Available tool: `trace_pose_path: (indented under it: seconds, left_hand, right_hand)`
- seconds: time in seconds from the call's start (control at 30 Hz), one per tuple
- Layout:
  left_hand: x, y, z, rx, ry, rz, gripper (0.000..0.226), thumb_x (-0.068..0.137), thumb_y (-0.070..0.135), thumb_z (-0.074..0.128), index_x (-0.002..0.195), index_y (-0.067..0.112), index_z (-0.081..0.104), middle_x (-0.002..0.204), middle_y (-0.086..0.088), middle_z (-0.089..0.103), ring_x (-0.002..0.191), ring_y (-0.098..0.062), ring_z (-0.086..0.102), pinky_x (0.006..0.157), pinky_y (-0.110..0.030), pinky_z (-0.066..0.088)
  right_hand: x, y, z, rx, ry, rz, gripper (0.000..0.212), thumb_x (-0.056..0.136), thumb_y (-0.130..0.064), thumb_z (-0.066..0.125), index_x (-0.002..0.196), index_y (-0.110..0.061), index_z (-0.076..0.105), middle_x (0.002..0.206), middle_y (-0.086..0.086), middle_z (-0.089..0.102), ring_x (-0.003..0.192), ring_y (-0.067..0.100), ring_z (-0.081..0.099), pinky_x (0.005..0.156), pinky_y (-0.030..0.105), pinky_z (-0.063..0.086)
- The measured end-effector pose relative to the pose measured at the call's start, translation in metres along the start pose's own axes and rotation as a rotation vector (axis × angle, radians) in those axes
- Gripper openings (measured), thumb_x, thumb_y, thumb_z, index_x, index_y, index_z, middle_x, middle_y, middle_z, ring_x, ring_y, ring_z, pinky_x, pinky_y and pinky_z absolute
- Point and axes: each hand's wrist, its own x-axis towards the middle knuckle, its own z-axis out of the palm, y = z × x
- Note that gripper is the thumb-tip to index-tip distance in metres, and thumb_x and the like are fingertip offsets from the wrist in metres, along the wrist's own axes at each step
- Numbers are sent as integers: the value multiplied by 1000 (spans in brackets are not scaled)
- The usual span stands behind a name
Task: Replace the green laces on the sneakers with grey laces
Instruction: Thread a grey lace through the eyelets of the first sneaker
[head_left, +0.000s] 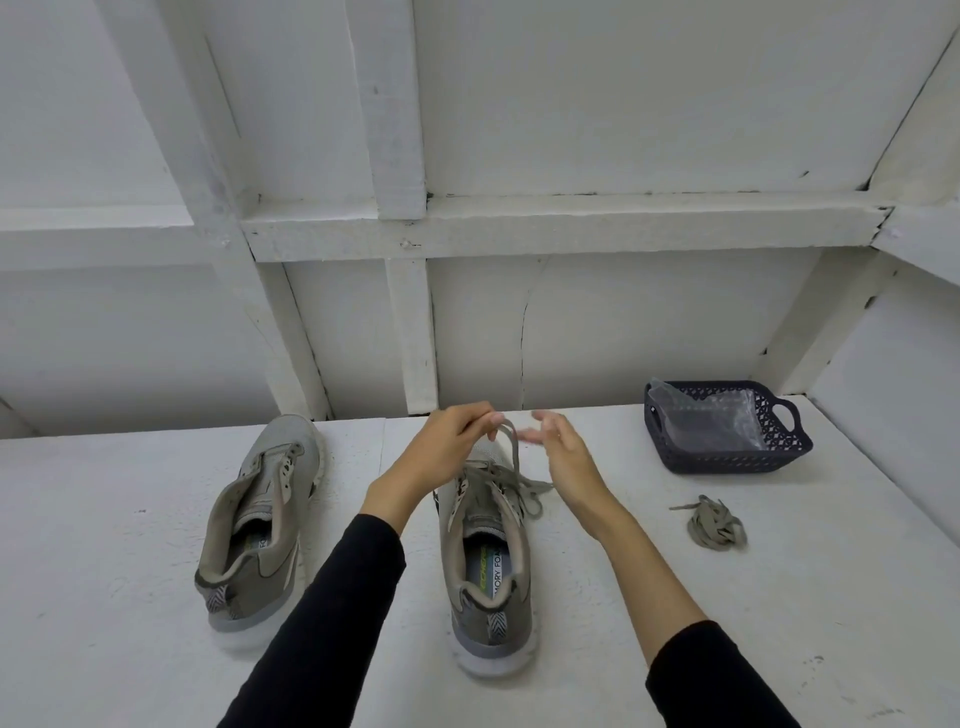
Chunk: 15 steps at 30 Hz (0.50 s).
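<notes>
- While the left hand (447, 441) pinches a loop of the lace (511, 457) up in the air, the right hand (558, 457) waits just beside it.
- The left hand's fingers are curled, and the lace loop is held between the thumb and the fingertips.
- The right hand's fingers (540, 421) are spread out and a bit blurry, and they hold nothing that can be seen.
- Below both hands is the right sneaker (488, 561), which sits on the white table (104, 545) with its heel toward the person.
- That lace is threaded through the sneaker's holes, and its loose ends lie over the right side of the shoe onto the table.
- It looks greyish-green, and it is hard to tell which colour it really is.
- Off to the left is the left sneaker (260, 525), well apart from the hands.
- It has no lace in its holes, and its tongue is open.
- On the table to the right is a bundled lace (714, 522), lying in a small heap.
- Past that heap, near the wall, is a dark basket (789, 452) with handles.
- Inside the basket lies a clear plastic bag (711, 421).
- Both arms wear black sleeves (332, 613) that are pushed up from the wrists.
- Behind the table is a white wall (571, 104) with white wooden beams across it.
</notes>
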Motion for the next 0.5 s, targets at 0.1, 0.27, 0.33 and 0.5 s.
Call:
trace_pose_path:
  seconds: [0.1, 0.27, 0.33, 0.5]
  left_hand:
    - [-1, 3, 0, -10, 30, -13, 38, 101, 41, 46, 74, 16, 57, 63, 0, 41, 54, -9, 31, 51, -22, 24]
    - [-4, 0, -6, -58, 28, -86, 41, 102, 43, 42, 72, 19, 55, 60, 6, 36, 53, -11, 30, 52, -23, 26]
    - [-5, -3, -10, -78, 74, -108, 40, 102, 43, 42, 74, 19, 57, 63, 5, 38, 56, -10, 34, 58, -26, 31]
    - [-9, 2, -14, -137, 124, -128, 36, 103, 37, 41, 76, 19, 56, 65, 5, 36, 56, -6, 36, 61, -25, 36]
  right_hand:
    - [-3, 4, -5, 192, -152, 58, 43, 104, -40, 31, 98, -8, 60, 60, -1, 49, 57, 11, 49, 70, 29, 43]
    - [1, 5, -47, 782, 95, 64, 33, 101, -29, 45, 75, -10, 47, 54, -6, 32, 42, 5, 23, 41, 17, 22]
    - [9, 5, -67, 889, 278, 88, 34, 102, -28, 44, 73, -11, 47, 53, -7, 33, 39, 4, 23, 37, 16, 20]
    - [17, 25, -77, 68, 453, 214, 23, 100, -23, 48, 83, -12, 60, 85, 7, 57, 68, 14, 50, 64, 30, 43]
